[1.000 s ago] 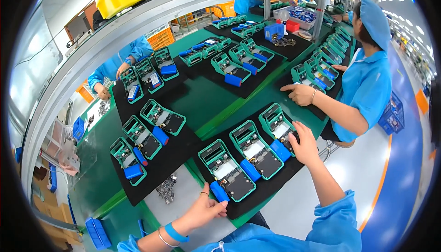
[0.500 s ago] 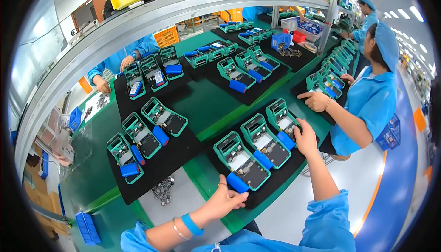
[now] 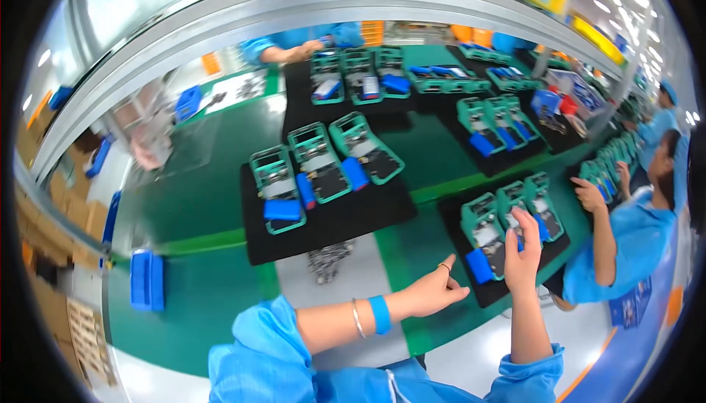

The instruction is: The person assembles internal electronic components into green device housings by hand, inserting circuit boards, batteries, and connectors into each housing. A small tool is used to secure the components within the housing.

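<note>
Three green-framed device housings stand side by side on a black mat [image 3: 488, 296] at the right; the nearest housing [image 3: 484, 237] has a blue pack [image 3: 479, 265] hanging from its lower end by what may be wires. My left hand [image 3: 435, 287], with a ring, a bracelet and a blue wristband, is just left of that pack, fingers stretched out, holding nothing I can see. My right hand [image 3: 523, 252] is raised in front of the middle housing [image 3: 512, 198], partly hiding it. Its fingers are extended, thumb apart, with nothing visible in them. The far housing [image 3: 543, 201] shows behind it.
Another black mat [image 3: 331, 237] with three housings lies to the left, small metal parts [image 3: 327, 262] below it. A blue bin [image 3: 147, 279] is at far left. A metal rail [image 3: 294, 12] crosses above. Co-workers sit across the bench and at the right [image 3: 625, 245].
The view has swung left, so the bench appears shifted right. My left hand has drawn back from the blue pack. My right hand has come away from the far housing toward me.
</note>
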Available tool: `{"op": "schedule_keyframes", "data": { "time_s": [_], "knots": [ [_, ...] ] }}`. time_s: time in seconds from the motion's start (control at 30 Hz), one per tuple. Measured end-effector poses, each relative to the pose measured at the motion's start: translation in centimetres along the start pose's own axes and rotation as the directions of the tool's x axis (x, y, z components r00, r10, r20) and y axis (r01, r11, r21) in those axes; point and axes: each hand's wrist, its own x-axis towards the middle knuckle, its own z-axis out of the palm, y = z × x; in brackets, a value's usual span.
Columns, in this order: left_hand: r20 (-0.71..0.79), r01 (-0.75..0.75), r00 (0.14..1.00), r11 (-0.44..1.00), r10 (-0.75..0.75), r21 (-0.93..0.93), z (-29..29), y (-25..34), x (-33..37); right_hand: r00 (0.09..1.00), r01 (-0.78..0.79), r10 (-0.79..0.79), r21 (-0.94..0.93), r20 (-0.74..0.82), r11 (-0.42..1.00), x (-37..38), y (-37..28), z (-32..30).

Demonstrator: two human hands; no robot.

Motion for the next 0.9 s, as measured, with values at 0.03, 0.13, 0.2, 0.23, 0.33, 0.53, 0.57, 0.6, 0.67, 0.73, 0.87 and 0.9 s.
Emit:
{"op": "schedule_keyframes", "data": {
  "time_s": [0.03,0.13,0.2,0.23,0.33,0.53,0.57,0.6,0.67,0.73,0.87,0.9],
  "knots": [
    [-0.010,-0.055,0.998,0.995,0.056,0.086,-1.5,0.1,-1.8,0.996,-0.052,0.046,0.073,0.075,0.996,-0.5,-1.5,1.0],
    [-0.123,-0.093,0.981,0.918,0.151,0.385,-7.4,1.5,-8.1,0.961,-0.068,-0.011,0.273,0.275,0.960,-1.4,-6.0,5.7],
    [-0.317,-0.080,0.908,0.859,0.272,0.506,-11.2,1.4,-11.8,0.901,-0.027,-0.094,0.272,0.423,0.962,-2.5,-8.9,8.4],
    [-0.400,-0.060,0.846,0.809,0.352,0.585,-13.3,0.8,-13.2,0.862,0.096,-0.234,0.307,0.449,0.947,-3.1,-9.8,10.2],
    [-0.553,0.041,0.589,0.662,0.589,0.749,-18.7,-1.7,-16.5,0.718,0.178,-0.340,0.311,0.608,0.933,-5.0,-13.2,15.2],
    [-0.673,0.159,0.378,0.672,0.636,0.724,-24.2,-9.1,-17.7,0.681,0.181,-0.283,0.220,0.676,0.959,-7.5,-18.0,21.4],
    [-0.679,0.149,0.376,0.682,0.630,0.716,-24.6,-9.4,-17.8,0.675,0.183,-0.276,0.207,0.684,0.961,-7.6,-18.3,22.1],
    [-0.639,0.191,0.415,0.625,0.647,0.757,-24.9,-9.4,-17.9,0.684,0.173,-0.273,0.213,0.677,0.962,-7.5,-18.7,22.7],
    [-0.582,0.228,0.459,0.544,0.671,0.807,-25.6,-9.5,-17.8,0.685,0.166,-0.265,0.209,0.678,0.964,-7.6,-19.0,23.6],
    [-0.587,0.195,0.453,0.569,0.670,0.799,-26.1,-10.1,-17.9,0.654,0.234,-0.322,0.222,0.684,0.947,-7.7,-18.7,24.3],
    [-0.623,0.093,0.399,0.646,0.673,0.758,-27.3,-10.4,-18.4,0.637,0.097,-0.117,0.071,0.762,0.993,-7.6,-19.9,25.0],
    [-0.686,0.063,0.344,0.713,0.641,0.698,-27.4,-10.3,-18.4,0.622,0.135,-0.069,-0.020,0.780,0.991,-7.6,-19.7,25.1]
  ]
}}
